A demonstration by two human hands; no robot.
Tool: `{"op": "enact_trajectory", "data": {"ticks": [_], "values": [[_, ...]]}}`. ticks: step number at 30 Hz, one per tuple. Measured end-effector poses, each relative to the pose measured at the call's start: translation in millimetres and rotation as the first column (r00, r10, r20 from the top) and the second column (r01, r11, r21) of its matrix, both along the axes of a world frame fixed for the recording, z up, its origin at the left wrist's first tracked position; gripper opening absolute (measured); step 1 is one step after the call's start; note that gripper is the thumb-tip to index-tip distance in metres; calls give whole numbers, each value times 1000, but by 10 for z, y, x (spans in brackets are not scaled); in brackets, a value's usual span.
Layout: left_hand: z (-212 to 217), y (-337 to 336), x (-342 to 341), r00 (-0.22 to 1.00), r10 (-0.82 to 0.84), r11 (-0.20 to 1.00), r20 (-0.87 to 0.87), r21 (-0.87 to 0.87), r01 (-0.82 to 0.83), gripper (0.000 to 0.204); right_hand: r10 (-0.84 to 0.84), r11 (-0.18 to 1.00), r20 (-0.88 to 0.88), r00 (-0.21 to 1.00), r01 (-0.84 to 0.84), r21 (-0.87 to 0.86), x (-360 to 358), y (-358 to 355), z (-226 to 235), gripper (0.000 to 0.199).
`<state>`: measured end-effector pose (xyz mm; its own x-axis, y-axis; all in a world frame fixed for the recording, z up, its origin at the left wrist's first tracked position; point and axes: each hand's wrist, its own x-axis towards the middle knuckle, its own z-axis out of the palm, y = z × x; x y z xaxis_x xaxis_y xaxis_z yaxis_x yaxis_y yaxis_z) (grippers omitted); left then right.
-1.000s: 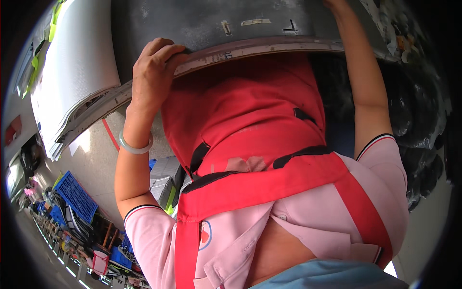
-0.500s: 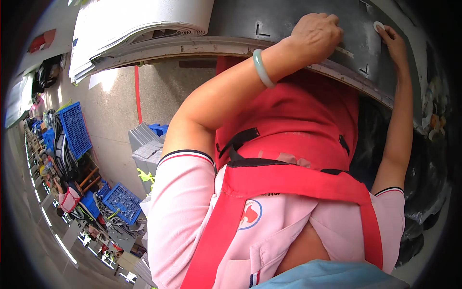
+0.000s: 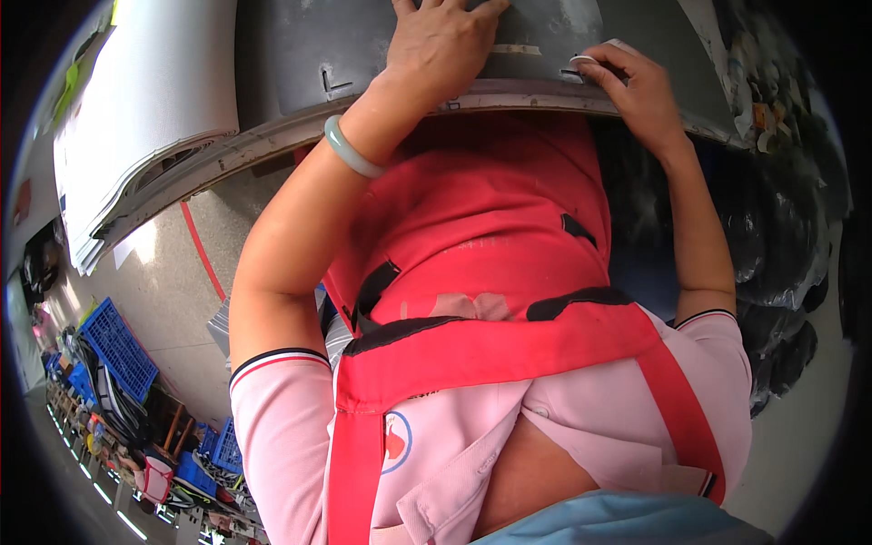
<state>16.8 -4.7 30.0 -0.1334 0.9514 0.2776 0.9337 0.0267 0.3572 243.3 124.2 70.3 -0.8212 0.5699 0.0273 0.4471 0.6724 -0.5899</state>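
Note:
My left hand (image 3: 440,45), with a pale green bangle (image 3: 352,147) on the wrist, rests over the dark tabletop (image 3: 272,54) at the top of the picture. Its fingers point away from me and look spread; their tips are cut off by the upper edge. To the right, my right hand (image 3: 636,86) pinches a small white disc (image 3: 582,60) between thumb and fingers. The disc sits just above a black L-shaped mark (image 3: 570,74) near the table's front edge. Another L-shaped mark (image 3: 333,84) shows left of my left hand.
A thick stack of white sheets (image 3: 154,82) lies on the table at left, overhanging the front edge. A short tape strip (image 3: 516,49) is stuck between my hands. Black plastic bags (image 3: 772,227) stand at right. Blue crates (image 3: 118,350) are on the floor at left.
The view has shifted to the right. My right hand has come nearer the front edge with the disc, to the L-shaped mark. My left hand has reached farther forward, its curled fingers now extended.

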Motion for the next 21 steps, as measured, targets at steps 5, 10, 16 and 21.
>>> {"op": "enact_trajectory", "data": {"ticks": [5, 10, 16, 21], "values": [[-30, -16, -11, 1000, 17, 1000, -17, 4, -17, 35, 89, 995, -11, 996, -89, 42, -24, -48, -89, 17], [-37, -37, -20, 999, 32, 999, -7, 3, -32, 35, 62, 989, 204, 977, -88, 122, -16, 17, 58, 18], [-100, -20, -17, 999, 28, 999, -19, 36, -27, 34, -297, 905, 52, 953, 299, -304, 3, -5, -172, 24], [-39, 8, -26, 999, 32, 999, -20, 12, -31, 34, -142, 944, 179, 973, 188, -270, 35, 153, -92, 24]]}}
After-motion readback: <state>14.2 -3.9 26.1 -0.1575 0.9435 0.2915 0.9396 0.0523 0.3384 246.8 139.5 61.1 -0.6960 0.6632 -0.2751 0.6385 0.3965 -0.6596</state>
